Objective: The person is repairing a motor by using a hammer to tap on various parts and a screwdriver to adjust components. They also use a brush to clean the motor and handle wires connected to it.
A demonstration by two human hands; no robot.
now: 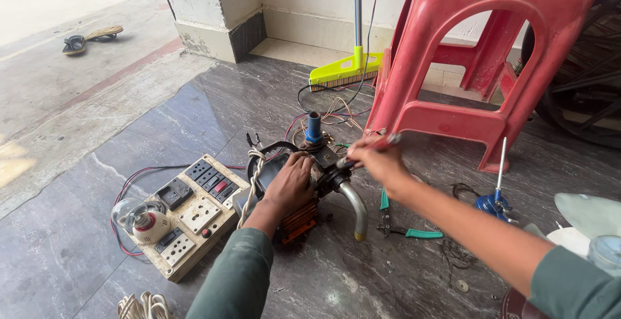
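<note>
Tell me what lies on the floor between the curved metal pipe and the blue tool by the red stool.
In the head view, green-handled pliers lie between the curved metal pipe and the blue tool.
</note>
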